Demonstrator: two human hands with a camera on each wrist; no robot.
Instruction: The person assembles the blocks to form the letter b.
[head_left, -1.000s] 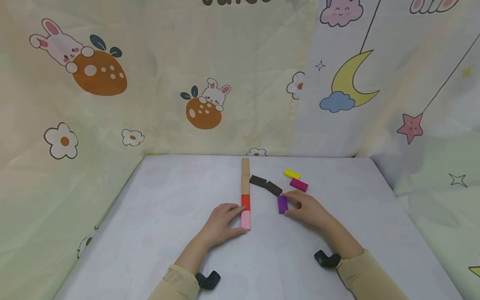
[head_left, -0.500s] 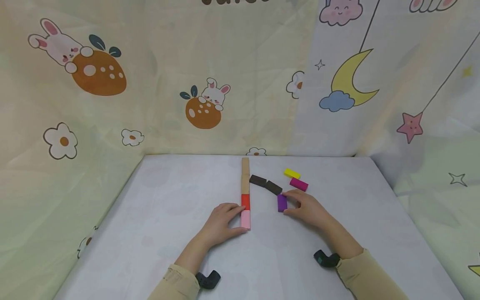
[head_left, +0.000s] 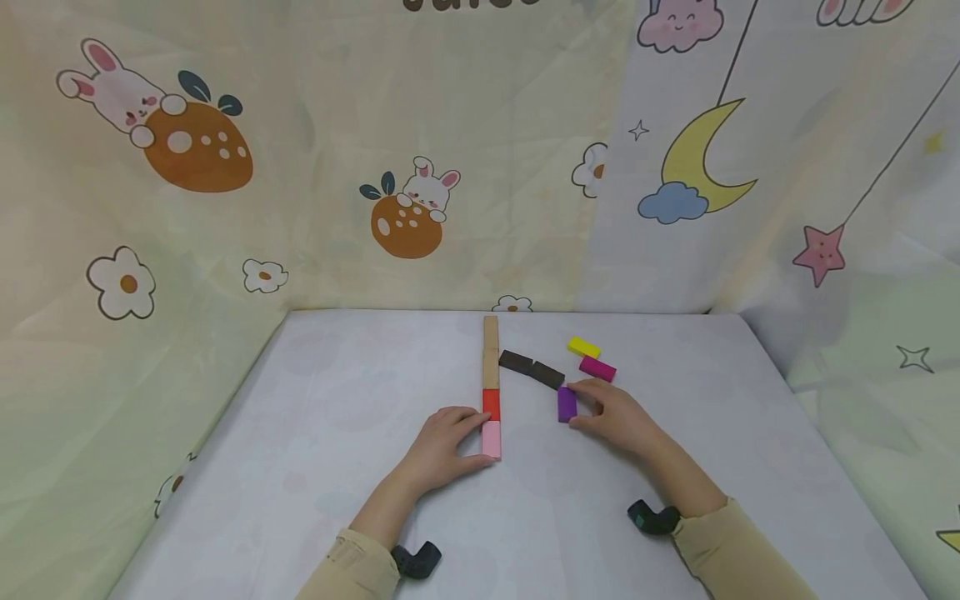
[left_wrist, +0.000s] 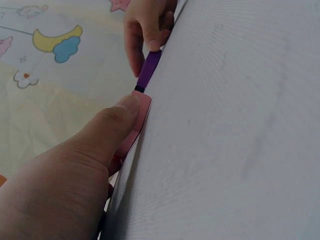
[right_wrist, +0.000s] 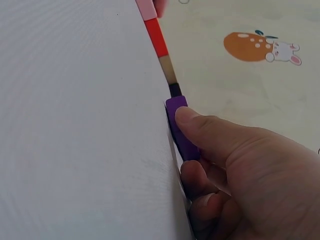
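My left hand pinches the pink block, its thumb on the near end and a fingertip by the joint with the red block. Beyond the red block, tan blocks continue the straight column. My right hand holds the purple block between thumb and finger, close over the table. Two black blocks slant from the column down toward the purple block, whose far end lies right by the nearer one. In the right wrist view, the thumb presses the side of the purple block.
A yellow block and a magenta block lie beyond my right hand, near the back of the white table. A patterned cloth rises behind the table and along its sides.
The purple block has shifted slightly away from me and a little to the right with my right hand. My left hand and the column of blocks have stayed put.
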